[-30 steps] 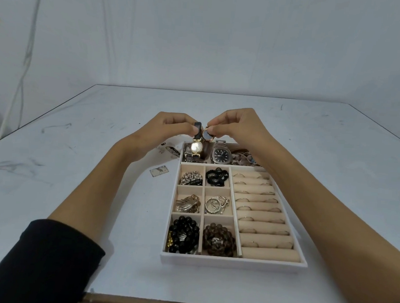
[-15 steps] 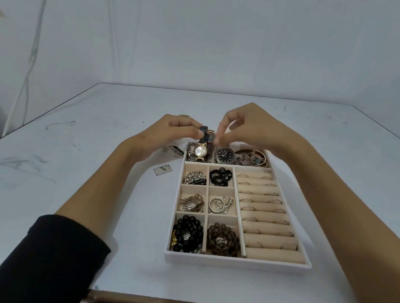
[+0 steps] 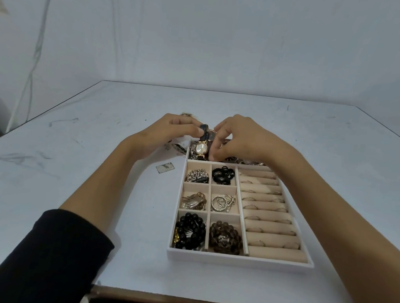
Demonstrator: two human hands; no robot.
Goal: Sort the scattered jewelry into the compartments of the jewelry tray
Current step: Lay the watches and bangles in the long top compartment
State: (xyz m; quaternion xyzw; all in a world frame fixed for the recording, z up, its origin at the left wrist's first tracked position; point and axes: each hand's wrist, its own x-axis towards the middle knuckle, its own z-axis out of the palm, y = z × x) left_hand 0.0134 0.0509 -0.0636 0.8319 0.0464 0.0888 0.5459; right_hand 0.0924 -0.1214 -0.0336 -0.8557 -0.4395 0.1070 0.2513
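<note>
A white jewelry tray [image 3: 234, 259] lies on the table, its small compartments holding chains, black and brown bead bracelets and silver pieces, with rings in the beige rolls on its right side. Over the tray's far compartment, my left hand [image 3: 172, 133] pinches the dark strap of a gold-faced watch [image 3: 202, 148] that stands upright. My right hand [image 3: 239, 139] grips the same watch from the right, its fingers reaching down into that compartment and hiding the silver watch there.
A small flat metal piece [image 3: 165, 167] lies on the table just left of the tray. Another loose piece [image 3: 179, 148] sits near my left wrist, by the tray's far left corner. The table's front edge is close to me.
My right hand has dropped lower over the far compartment and now covers the silver watch. The gold-faced watch stays upright between both hands.
</note>
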